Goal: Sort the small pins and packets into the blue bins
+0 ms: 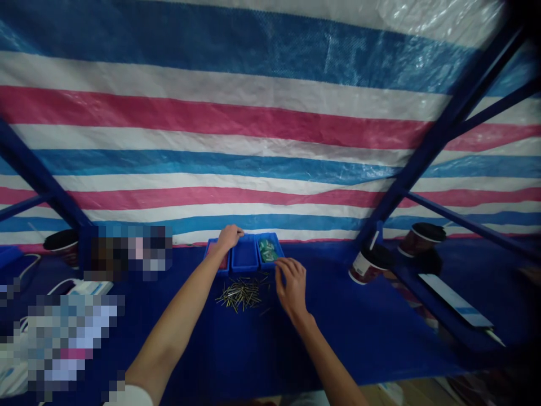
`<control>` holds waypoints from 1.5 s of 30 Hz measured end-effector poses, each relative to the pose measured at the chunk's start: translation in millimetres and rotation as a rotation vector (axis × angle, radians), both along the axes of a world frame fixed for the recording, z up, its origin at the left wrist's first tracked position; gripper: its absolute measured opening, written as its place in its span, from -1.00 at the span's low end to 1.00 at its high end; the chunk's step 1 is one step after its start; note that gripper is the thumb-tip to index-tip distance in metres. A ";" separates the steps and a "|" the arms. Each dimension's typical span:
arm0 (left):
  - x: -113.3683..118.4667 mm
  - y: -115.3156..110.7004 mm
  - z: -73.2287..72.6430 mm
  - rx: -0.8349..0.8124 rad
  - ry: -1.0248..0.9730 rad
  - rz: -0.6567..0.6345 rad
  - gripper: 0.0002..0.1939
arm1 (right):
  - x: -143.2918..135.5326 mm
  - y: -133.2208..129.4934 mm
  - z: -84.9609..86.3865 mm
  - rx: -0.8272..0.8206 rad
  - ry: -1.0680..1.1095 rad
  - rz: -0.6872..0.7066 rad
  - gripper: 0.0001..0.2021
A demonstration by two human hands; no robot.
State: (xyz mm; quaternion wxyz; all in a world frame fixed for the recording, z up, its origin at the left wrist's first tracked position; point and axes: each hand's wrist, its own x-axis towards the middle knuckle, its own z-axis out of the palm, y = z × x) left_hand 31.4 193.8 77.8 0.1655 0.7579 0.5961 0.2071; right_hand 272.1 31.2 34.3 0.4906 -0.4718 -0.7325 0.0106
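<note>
Three small blue bins stand side by side on the blue table. My left hand (229, 237) reaches over the left bin (210, 243), its fingers closed at the back rim by the middle bin (245, 254); the left bin has something red in it, partly hidden by my wrist. Green and pale small pieces (267, 250) lie in the right bin (276, 239). At that bin's front right corner is my right hand (292, 285), fingers bent and a gap between thumb and fingers. A loose heap of thin metal pins or nails (240, 294) lies in front of the bins.
Dark-lidded cups stand right (369, 264), farther right (420, 239) and far left (63, 245). A flat pale device (455, 300) lies at right. Blue frame posts (412, 163) slant up on both sides before a striped tarp (253, 124). Blurred-out items cover the left side.
</note>
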 end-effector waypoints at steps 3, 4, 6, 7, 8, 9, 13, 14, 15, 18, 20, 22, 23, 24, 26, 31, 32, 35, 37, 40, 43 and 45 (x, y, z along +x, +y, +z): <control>-6.4 -13.1 -2.4 0.090 0.024 0.077 -0.66 | 16.6 34.6 -7.5 -0.120 0.138 -0.123 -0.63; -13.7 -20.0 -2.3 0.128 0.031 0.101 -0.62 | 21.4 47.7 -13.1 -0.174 0.170 -0.120 -0.56; -35.5 -38.0 -4.8 0.211 0.038 0.149 -0.55 | 29.5 72.9 -28.2 -0.298 0.246 -0.095 -0.44; -48.7 -48.7 -8.6 0.293 0.043 0.167 -0.54 | 32.2 83.6 -36.6 -0.343 0.289 -0.075 -0.41; -61.8 -59.7 -14.5 0.357 0.034 0.194 -0.54 | 33.7 92.5 -44.6 -0.374 0.319 -0.045 -0.39; -73.7 -70.4 -22.5 0.388 0.017 0.236 -0.54 | 33.8 99.2 -51.6 -0.396 0.347 -0.017 -0.39; -91.5 -97.6 -64.4 0.278 -0.170 0.325 -0.50 | 22.8 106.7 -63.3 -0.472 0.388 0.036 -0.43; -88.2 -99.5 -73.3 0.249 -0.231 0.320 -0.50 | 18.7 105.7 -62.6 -0.490 0.384 0.035 -0.44; -83.3 -99.8 -80.3 0.235 -0.284 0.324 -0.50 | 14.6 104.5 -61.2 -0.507 0.379 0.032 -0.45; -68.0 -95.6 -89.0 0.232 -0.380 0.352 -0.49 | 5.4 102.0 -56.4 -0.546 0.379 0.010 -0.43; -63.2 -92.0 -88.1 0.227 -0.407 0.368 -0.50 | 2.0 101.6 -54.8 -0.562 0.379 -0.015 -0.43; -62.5 -89.1 -85.9 0.220 -0.424 0.375 -0.50 | -0.2 101.3 -54.6 -0.569 0.373 -0.039 -0.43; -62.9 -87.8 -85.0 0.217 -0.433 0.376 -0.51 | -1.1 101.2 -54.7 -0.572 0.373 -0.055 -0.44; -63.2 -86.4 -84.3 0.213 -0.440 0.376 -0.52 | -2.0 101.1 -54.6 -0.573 0.375 -0.070 -0.44; -63.1 -83.7 -82.7 0.203 -0.452 0.377 -0.53 | -3.5 100.9 -53.6 -0.575 0.382 -0.085 -0.44; -66.3 -86.8 -71.0 0.214 -0.468 0.326 -0.55 | 0.3 89.8 -42.2 -0.618 0.401 -0.054 -0.40; -69.0 -92.0 -67.5 0.239 -0.464 0.313 -0.55 | 3.4 82.9 -39.1 -0.593 0.414 -0.073 -0.39; -79.0 -120.2 -60.0 0.396 -0.405 0.373 -0.54 | 15.5 52.8 -32.9 -0.402 0.416 -0.186 -0.46; -82.6 -145.5 -59.4 0.475 -0.351 0.420 -0.61 | 22.1 31.4 -32.7 -0.351 0.298 -0.208 -0.57; -78.3 -178.8 -63.6 0.373 -0.220 0.243 -0.71 | 22.0 12.0 -35.6 -0.455 0.038 -0.142 -0.66; -66.3 -195.3 -67.5 0.264 -0.120 0.168 -0.71 | 9.7 9.9 -35.1 -0.536 -0.164 -0.143 -0.70; -58.3 -197.9 -68.6 0.242 -0.080 0.171 -0.69 | -1.3 11.9 -31.6 -0.567 -0.249 -0.168 -0.70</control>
